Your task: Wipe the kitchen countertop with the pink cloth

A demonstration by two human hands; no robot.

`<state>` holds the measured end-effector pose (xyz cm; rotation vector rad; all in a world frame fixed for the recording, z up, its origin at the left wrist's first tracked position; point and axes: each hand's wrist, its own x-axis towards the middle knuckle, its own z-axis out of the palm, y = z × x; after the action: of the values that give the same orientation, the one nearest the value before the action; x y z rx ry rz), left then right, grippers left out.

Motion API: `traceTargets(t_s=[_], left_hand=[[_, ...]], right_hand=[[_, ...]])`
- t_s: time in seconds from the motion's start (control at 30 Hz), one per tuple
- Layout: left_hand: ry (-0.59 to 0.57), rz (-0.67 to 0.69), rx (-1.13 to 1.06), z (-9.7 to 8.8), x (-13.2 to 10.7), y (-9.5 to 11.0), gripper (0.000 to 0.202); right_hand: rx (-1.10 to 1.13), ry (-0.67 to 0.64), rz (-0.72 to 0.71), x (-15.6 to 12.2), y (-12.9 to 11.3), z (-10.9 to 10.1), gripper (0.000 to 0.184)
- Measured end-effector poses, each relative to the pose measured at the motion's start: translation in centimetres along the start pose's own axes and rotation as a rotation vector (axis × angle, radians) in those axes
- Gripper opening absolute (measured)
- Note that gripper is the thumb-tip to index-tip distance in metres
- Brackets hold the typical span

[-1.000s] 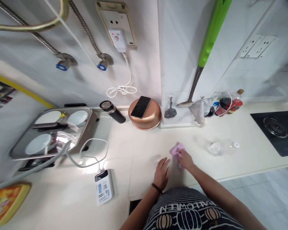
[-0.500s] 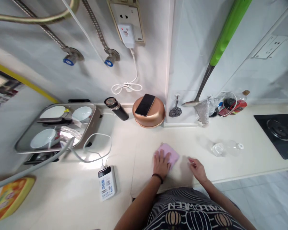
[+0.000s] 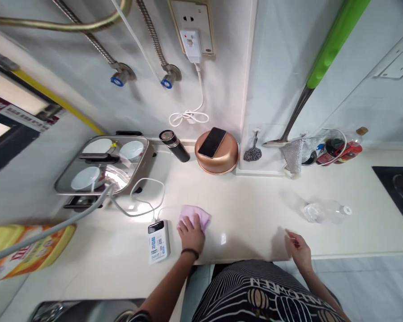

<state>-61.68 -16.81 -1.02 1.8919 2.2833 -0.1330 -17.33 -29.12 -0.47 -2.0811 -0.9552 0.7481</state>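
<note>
My left hand (image 3: 191, 234) lies flat on a pink cloth (image 3: 194, 215) on the white counter (image 3: 255, 210), fingers spread over it, just right of a white power bank (image 3: 158, 240). My right hand (image 3: 298, 247) rests at the counter's front edge, fingers loosely curled, with nothing visible in it. A clear plastic bottle (image 3: 325, 211) lies on its side beyond the right hand.
At the back stand a copper bowl (image 3: 216, 161) with a phone (image 3: 212, 142) on it, a black flask (image 3: 173, 145) and sauce bottles (image 3: 336, 150). A metal tray with white bowls (image 3: 104, 163) sits left, a cable (image 3: 144, 197) runs to the power bank. A stove (image 3: 401, 190) lies right.
The cloth passed from my right hand to my left, which slid it leftward toward the power bank. My right hand drew back to the counter's edge.
</note>
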Motion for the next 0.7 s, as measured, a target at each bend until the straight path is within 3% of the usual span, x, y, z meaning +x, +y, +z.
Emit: traceTargets(t_s=[0.13,0.23,0.3,0.37,0.47,0.57,0.7], left_hand=[[0.032,0.243,-0.094,4.5,-5.9,3.4,0.069],[-0.015,0.549,-0.191,6.3,-7.5,8.8,0.068],[-0.087,0.78,-0.251,6.5,-7.5,13.4,0.067],[-0.115,0.899,-0.285,6.0,-6.9,17.7,0.068],[-0.098,0.894,-0.274,4.9,-5.2,21.1,0.068],[-0.093,0.743,-0.198,3.6,-2.6,19.6,0.065],[-0.084,0.351,-0.11,1.6,2.0,12.5,0.066]], right_hand=[[-0.016,-0.028,-0.042,-0.6,0.2,0.2,0.05],[-0.025,-0.061,-0.054,-0.5,-0.3,0.4,0.048],[-0.032,-0.095,-0.067,-0.3,-0.7,0.4,0.047],[-0.045,-0.127,-0.091,0.0,-1.0,0.2,0.046],[-0.059,-0.134,-0.124,0.6,-1.1,-0.1,0.046],[-0.058,-0.121,-0.136,1.0,-1.0,-0.4,0.045],[-0.069,-0.107,-0.133,0.7,-0.7,-0.5,0.045]])
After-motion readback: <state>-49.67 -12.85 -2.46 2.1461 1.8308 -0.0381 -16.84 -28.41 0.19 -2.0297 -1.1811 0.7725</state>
